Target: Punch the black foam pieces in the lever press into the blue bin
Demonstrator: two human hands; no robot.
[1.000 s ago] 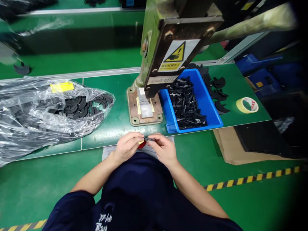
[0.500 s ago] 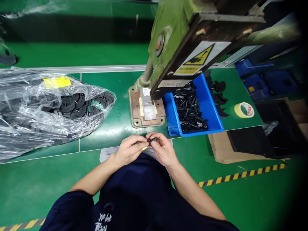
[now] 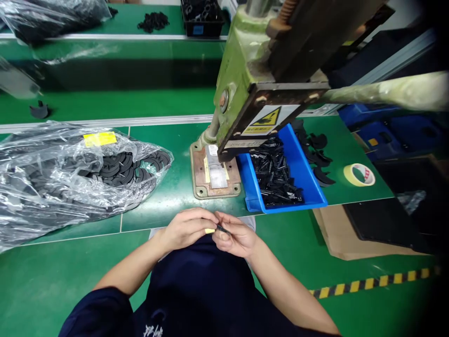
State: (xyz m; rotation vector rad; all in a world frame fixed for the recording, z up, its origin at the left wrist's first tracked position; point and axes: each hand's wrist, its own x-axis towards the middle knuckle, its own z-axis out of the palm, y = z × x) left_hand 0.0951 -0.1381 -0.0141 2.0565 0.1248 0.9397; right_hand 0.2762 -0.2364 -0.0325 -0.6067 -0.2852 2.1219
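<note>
Holding: a small black part (image 3: 223, 229) is pinched between the left hand (image 3: 185, 228) and the right hand (image 3: 235, 238), low in front of the torso, at the near edge of the surface (image 3: 175, 182).
Left hand: curled shut, fingertips closed on the part's left end; a yellow patch (image 3: 209, 230) is seen at one fingertip, and its material cannot be told.
Right hand: curled shut, thumb and forefinger closed on the part's right end; the left hand is touched at the fingertips.
Part: thin, dark, tilted slightly down to the right; shape too small to be made out.
Press (image 3: 242, 79): green, mounted on the surface straight beyond the hands; a yellow warning label (image 3: 268, 118) is fixed to its dark front; a pale lever (image 3: 396, 91) is run out to the right.
Base plate (image 3: 199, 178): rusty, set under the press head; a grey block (image 3: 216, 169) is laid on it.
Blue bin (image 3: 306, 174): set just right of the base plate, part-filled with black clips (image 3: 275, 175).
Crescents (image 3: 317, 152): black pieces, scattered on the surface right of the bin.
Tape roll (image 3: 359, 174): pale yellow, laid flat near the surface's right edge.
Bag (image 3: 52, 187): clear plastic, spread left of the press, packed with black rings (image 3: 115, 166); a yellow sticker (image 3: 100, 139) is stuck on top.
Stripe (image 3: 372, 282): yellow-black, marked on the green floor (image 3: 351, 309) at lower right.
</note>
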